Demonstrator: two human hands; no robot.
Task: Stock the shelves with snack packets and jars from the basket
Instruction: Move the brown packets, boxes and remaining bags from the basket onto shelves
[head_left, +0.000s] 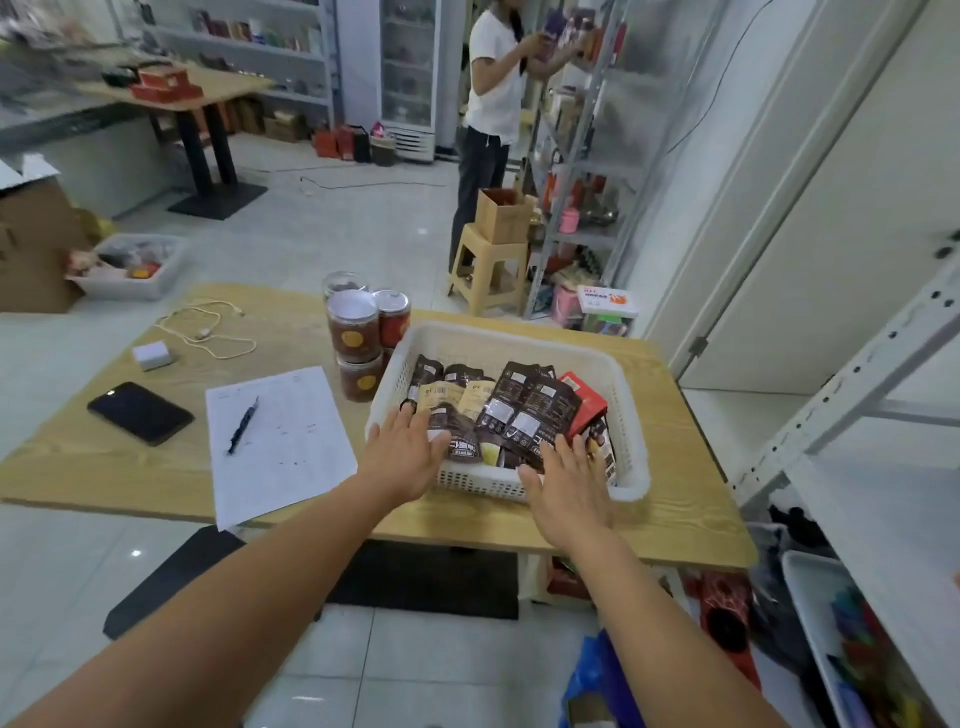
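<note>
A white plastic basket (618, 374) stands on the wooden table (130, 467), filled with several dark snack packets (524, 405) and a red packet (587, 402). My left hand (408, 449) lies with straight fingers over the basket's near left rim, fingertips on the packets. Over the near right rim hovers my right hand (566, 486), fingers spread and straight, touching the packets. Several clear jars (353, 325) with reddish contents are stacked just left of the basket. A white metal shelf unit (852, 395) stands at the right.
On the table lie a sheet of paper (280, 441) with a pen (241, 423), a black phone (140, 413), a white charger (150, 356) and cable. A person (491, 119) stocks a far shelf beside a stool (485, 270) carrying a cardboard box. A bin (130, 265) sits on the floor.
</note>
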